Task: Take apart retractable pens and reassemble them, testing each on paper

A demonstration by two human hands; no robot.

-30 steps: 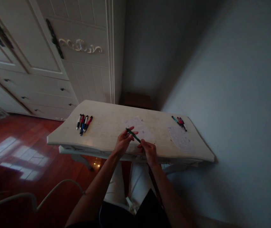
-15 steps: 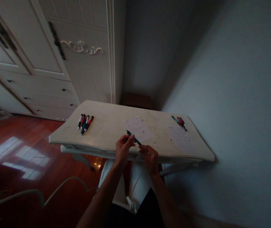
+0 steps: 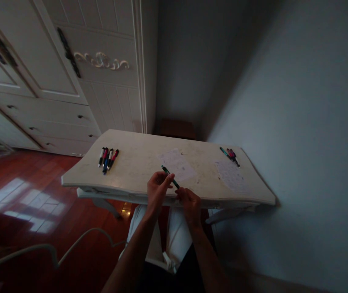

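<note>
Both my hands hold one dark green pen [image 3: 175, 183] slantwise above the near edge of the white table [image 3: 137, 143]. My left hand [image 3: 158, 188] pinches its upper part between thumb and fingers. My right hand [image 3: 189, 202] is closed round the lower end, which the fingers hide. Under and behind the pen lies a sheet of paper [image 3: 177, 162] with faint writing. A row of pens [image 3: 109, 159] in white, red and blue rests at the table's left. A second group of pens [image 3: 230, 156], one of them teal, lies at the right.
Another written sheet [image 3: 230, 175] lies at the table's right, just in front of the pens there. A grey wall [image 3: 308, 154] borders the right side. Behind on the left stands a white wardrobe [image 3: 112, 101]. A curved white metal rail [image 3: 79, 238] is at lower left.
The view has shifted slightly. Both hands keep hold of the green pen, in nearly the same pose. The pens and papers on the table lie as before.
</note>
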